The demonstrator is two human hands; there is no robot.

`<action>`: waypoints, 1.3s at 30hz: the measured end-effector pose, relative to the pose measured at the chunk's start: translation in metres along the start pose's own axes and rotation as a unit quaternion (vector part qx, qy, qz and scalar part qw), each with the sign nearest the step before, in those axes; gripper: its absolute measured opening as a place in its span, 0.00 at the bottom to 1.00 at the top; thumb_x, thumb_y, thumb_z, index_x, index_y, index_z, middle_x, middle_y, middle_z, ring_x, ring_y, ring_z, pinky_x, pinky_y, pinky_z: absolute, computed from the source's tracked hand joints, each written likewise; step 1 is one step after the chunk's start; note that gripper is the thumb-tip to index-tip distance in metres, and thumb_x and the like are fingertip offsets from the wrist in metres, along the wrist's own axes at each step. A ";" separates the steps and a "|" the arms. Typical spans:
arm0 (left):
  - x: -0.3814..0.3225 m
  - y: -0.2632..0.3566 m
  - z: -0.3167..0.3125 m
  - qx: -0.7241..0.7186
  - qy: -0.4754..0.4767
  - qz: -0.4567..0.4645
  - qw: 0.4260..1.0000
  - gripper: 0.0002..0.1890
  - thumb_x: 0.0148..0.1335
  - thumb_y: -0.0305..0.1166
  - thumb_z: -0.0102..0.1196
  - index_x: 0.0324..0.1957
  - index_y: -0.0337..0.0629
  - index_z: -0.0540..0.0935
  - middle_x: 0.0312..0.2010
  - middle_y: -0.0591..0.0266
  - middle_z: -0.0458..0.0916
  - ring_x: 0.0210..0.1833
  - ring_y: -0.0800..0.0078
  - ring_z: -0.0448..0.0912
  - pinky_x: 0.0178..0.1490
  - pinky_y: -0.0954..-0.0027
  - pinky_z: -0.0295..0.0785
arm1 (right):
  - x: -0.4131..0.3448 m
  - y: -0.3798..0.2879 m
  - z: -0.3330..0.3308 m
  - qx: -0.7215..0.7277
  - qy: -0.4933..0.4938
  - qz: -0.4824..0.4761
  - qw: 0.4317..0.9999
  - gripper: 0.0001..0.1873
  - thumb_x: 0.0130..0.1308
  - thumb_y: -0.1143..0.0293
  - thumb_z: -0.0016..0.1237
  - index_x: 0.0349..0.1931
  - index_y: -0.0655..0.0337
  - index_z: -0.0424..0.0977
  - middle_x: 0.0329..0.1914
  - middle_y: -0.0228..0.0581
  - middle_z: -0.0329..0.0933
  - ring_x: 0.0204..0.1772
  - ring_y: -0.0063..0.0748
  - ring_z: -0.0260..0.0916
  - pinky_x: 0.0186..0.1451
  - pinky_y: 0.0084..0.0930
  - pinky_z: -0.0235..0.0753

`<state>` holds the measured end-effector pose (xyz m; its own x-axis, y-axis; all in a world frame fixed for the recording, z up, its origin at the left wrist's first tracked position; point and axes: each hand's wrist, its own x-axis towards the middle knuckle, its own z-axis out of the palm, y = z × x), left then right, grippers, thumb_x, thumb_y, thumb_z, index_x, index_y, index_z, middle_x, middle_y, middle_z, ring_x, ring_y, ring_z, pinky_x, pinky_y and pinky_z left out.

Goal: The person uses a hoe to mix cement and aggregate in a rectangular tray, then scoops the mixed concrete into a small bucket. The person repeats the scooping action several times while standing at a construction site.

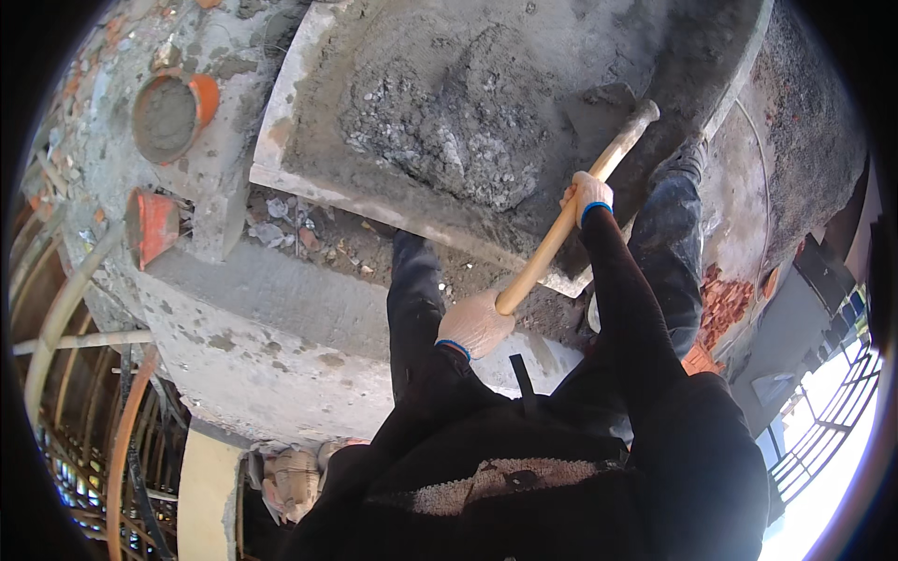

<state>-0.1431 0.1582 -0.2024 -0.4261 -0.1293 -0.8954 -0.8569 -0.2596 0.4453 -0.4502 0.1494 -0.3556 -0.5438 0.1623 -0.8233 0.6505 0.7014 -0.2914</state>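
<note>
Both my hands wear pale knitted gloves with blue cuffs and grip one long wooden handle (544, 256). My left hand (477, 324) closes around its near end, by my thigh. Further up the shaft, my right hand (591, 195) is wrapped around it. The handle slants up to the right, over the edge of a shallow mixing trough (379, 209). Near its far end a flat, mortar-coated blade (602, 109) lies in the trough, partly blending into the grey. A mound of wet grey mortar with pale gravel (449, 126) lies to the left of the blade.
An orange bucket of mortar (168, 119) stands to the left, with another orange bucket (154, 228) tipped beside it. Rubble (309, 238) fills the gap below the trough. A concrete ledge (280, 294) drops toward poles (70, 315) at the lower left. Brick pieces (729, 301) lie at right.
</note>
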 end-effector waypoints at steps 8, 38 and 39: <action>-0.139 0.029 -0.099 0.270 0.049 -0.077 0.958 0.17 0.67 0.48 0.69 0.43 0.44 0.85 0.33 0.48 0.89 0.40 0.43 0.89 0.44 0.43 0.81 | -0.048 0.184 0.041 0.220 -0.238 0.299 0.897 0.07 0.69 0.74 0.53 0.37 0.58 0.68 0.27 0.36 0.72 0.26 0.34 0.73 0.31 0.33 0.80; -0.325 -0.215 -0.081 0.103 0.146 -0.179 0.968 0.11 0.62 0.40 0.73 0.41 0.47 0.91 0.32 0.49 0.91 0.39 0.44 0.90 0.43 0.51 0.83 | -0.356 0.183 0.086 -0.024 -0.138 0.216 0.966 0.13 0.69 0.75 0.60 0.48 0.68 0.72 0.33 0.44 0.77 0.30 0.45 0.85 0.36 0.50 0.92; -0.310 -0.191 -0.076 0.104 0.132 -0.239 0.956 0.11 0.64 0.41 0.72 0.41 0.46 0.91 0.32 0.47 0.90 0.38 0.44 0.90 0.43 0.51 0.83 | -0.323 0.176 0.104 -0.007 -0.141 0.231 0.963 0.11 0.69 0.75 0.58 0.46 0.66 0.71 0.31 0.43 0.75 0.28 0.46 0.83 0.33 0.56 0.90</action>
<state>0.1747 0.1755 -0.0101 0.0936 -0.2868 -0.9534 -0.9863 -0.1571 -0.0496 -0.1051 0.1483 -0.1915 -0.0311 0.2649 -0.9638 0.7797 0.6097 0.1424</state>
